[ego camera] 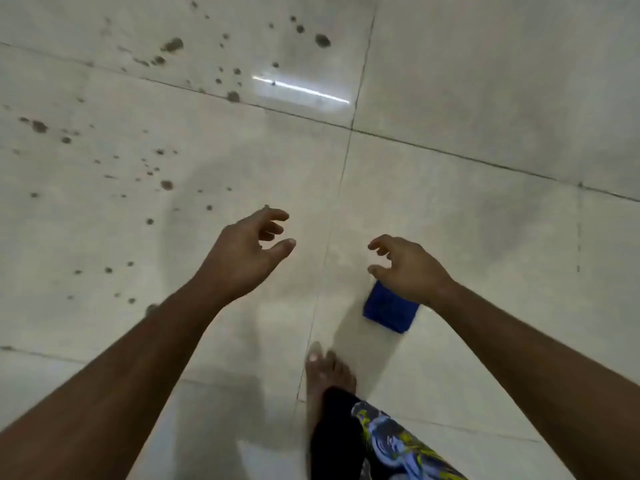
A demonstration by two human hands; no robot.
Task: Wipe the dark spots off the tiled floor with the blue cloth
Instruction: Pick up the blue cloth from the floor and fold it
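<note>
Pale glossy tiled floor (467, 81) fills the head view, dark grout lines crossing near the middle, a bright strip-light reflection (300, 90) on the upper tile. Dark spots (166, 185) scattered over the upper-left and left tiles, bigger blotches near the top, smaller specks lower down toward the left arm; right-side tiles look mostly clean with faint grey smudging. Blue cloth (388, 311) lies folded flat on the floor, low centre-right, just beside the grout line, well apart from the spots. Right hand (408, 268) hangs over the cloth's upper edge, fingers loosely curled and spread, gripping nothing; cannot tell if the palm touches the cloth, since the hand hides that edge. Left hand (246, 254) reaches forward above bare tile, fingers loosely curled with thumb apart, holding nothing, near the lowest specks. Both forearms bare, coming in from the bottom corners. Bare foot (329, 375) planted on the floor at bottom centre, toes near the cloth, not touching it. Dark patterned shorts (391, 445) with blue and yellow print at the bottom edge. Picture slightly blurred.
</note>
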